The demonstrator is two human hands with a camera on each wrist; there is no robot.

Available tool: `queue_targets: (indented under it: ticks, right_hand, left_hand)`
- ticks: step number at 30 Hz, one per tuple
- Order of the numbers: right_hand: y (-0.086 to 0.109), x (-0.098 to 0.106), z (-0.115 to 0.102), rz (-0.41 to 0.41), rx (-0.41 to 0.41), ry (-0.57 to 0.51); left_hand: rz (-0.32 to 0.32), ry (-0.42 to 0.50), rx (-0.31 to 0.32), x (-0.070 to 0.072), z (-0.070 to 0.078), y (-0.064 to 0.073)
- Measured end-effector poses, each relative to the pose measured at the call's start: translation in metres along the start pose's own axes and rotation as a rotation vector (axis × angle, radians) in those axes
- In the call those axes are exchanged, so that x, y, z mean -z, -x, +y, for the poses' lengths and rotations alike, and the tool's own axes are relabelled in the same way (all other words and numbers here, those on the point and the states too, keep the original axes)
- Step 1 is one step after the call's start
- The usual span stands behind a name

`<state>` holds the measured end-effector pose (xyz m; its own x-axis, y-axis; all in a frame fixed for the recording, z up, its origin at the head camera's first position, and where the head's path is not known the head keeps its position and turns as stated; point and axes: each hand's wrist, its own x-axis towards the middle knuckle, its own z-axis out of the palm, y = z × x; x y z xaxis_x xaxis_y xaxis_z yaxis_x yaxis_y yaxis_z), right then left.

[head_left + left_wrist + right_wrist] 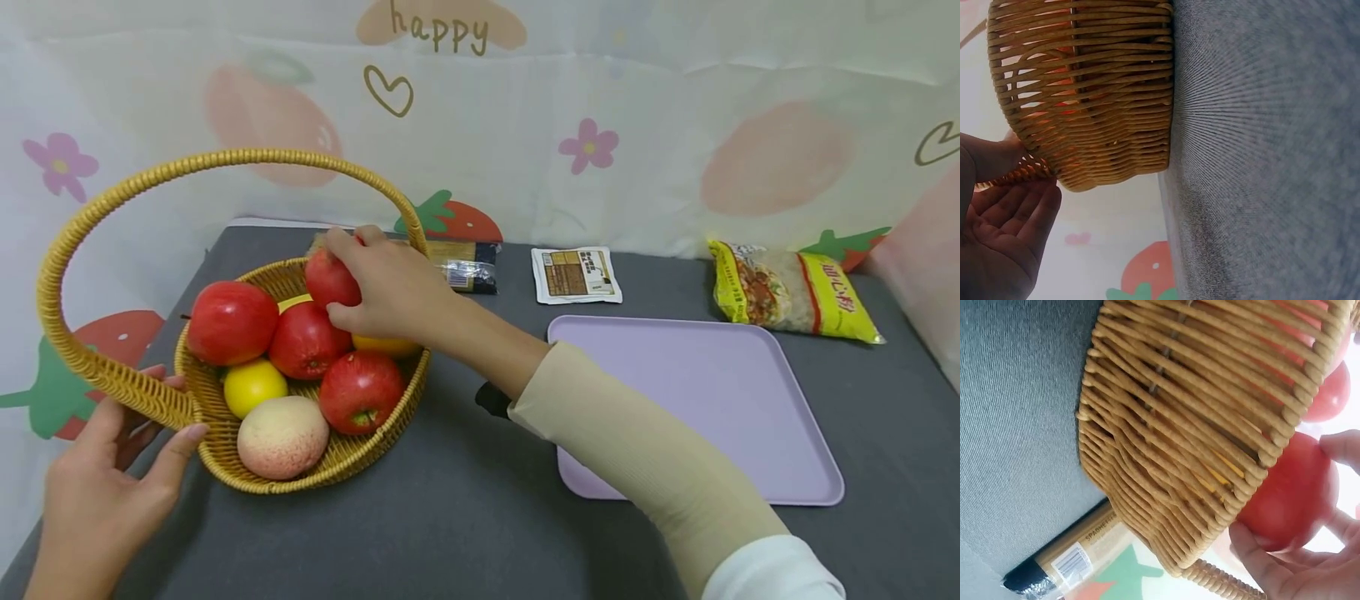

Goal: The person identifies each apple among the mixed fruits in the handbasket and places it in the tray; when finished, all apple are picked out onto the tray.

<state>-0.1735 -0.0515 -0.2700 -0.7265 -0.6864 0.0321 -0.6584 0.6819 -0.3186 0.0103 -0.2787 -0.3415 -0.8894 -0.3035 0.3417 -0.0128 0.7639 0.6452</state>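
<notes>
A yellow-brown wicker basket [420, 392] with a tall arched handle holds several fruits. My left hand [112, 492] holds it where the handle meets the left rim, thumb on the rim and fingers behind the handle. At the basket's back edge my right hand [393, 283] grips a red apple [330, 279]; in the right wrist view the apple [1294, 494] overlaps the rim. Below lie more red apples [232, 323], a yellow fruit [255, 389] and a pale pinkish peach [283, 437]. Another yellow-orange fruit is partly hidden under my right hand.
A lilac tray [720, 408] lies on the grey tabletop to the right, partly behind my right sleeve. Along the back are a spaghetti pack [472, 267], a white-and-brown sachet [576, 275] and a yellow food bag [791, 292]. A printed cloth hangs behind.
</notes>
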Motion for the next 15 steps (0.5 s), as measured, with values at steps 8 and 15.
queue_targets:
  ticks: [8,15]
  right_hand:
    - [0.006,-0.006,0.002,0.075,0.034,-0.078]
    - [0.013,-0.012,0.007,0.161,0.089,-0.137]
  left_hand:
    - [0.009,0.005,-0.02,0.0,-0.001,0.001]
    - [0.011,0.012,-0.029,0.001,0.001,-0.001]
